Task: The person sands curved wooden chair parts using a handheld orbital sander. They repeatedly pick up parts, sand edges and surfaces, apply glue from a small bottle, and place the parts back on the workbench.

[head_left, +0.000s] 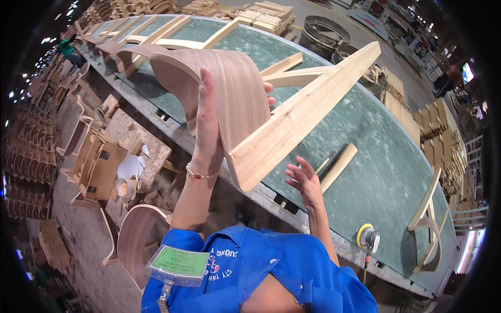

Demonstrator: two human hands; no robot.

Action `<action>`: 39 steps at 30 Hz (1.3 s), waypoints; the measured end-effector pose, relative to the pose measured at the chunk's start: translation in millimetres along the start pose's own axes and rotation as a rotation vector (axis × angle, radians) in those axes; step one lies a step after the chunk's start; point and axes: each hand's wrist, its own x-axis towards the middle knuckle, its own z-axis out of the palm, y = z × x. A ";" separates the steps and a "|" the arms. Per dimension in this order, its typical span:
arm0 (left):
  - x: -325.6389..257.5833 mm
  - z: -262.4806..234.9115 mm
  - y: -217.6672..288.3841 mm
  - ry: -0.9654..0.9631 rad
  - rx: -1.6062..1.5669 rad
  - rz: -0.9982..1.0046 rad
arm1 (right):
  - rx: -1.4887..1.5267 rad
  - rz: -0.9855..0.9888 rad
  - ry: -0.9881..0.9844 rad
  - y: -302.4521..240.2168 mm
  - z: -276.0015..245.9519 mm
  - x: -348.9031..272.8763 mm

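My left hand [209, 128] grips a curved, brown-veneered wooden panel [237, 83], its thumb on the near face and fingertips showing past the far edge. A long pale wooden bar [308, 115] meets the panel's lower edge at an angle, and together they look like part of a chair frame. This piece is held tilted above the green-topped table [386, 172]. To the right and below the bar, my right hand [304, 182] is empty, its fingers spread over the table. Beside it, a loose pale wooden strip [339, 167] lies on the tabletop.
A round sander [368, 237] with a yellow rim rests near the table's front edge. Another curved frame [430, 235] stands at the right end. More pale frames [162, 31] line the far left. Stacked wood [438, 130] and a metal drum [323, 36] stand beyond.
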 end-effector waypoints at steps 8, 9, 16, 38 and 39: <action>-30.9 1.0 -46.5 -0.126 0.020 -0.024 | 0.176 0.025 -0.131 -87.2 106.0 -84.4; -34.1 0.0 -52.6 -0.129 0.030 -0.047 | 0.191 0.017 -0.093 -83.6 106.0 -85.4; -58.9 -22.7 -99.3 -0.330 0.046 -0.177 | 0.177 -0.080 0.083 -44.3 94.2 -104.2; 108.7 -208.6 -25.8 0.258 -0.531 0.141 | 0.603 0.018 0.489 31.4 -15.9 -141.1; 110.2 -206.3 9.2 0.245 -0.501 0.148 | 0.607 0.018 0.359 36.9 -16.4 -127.6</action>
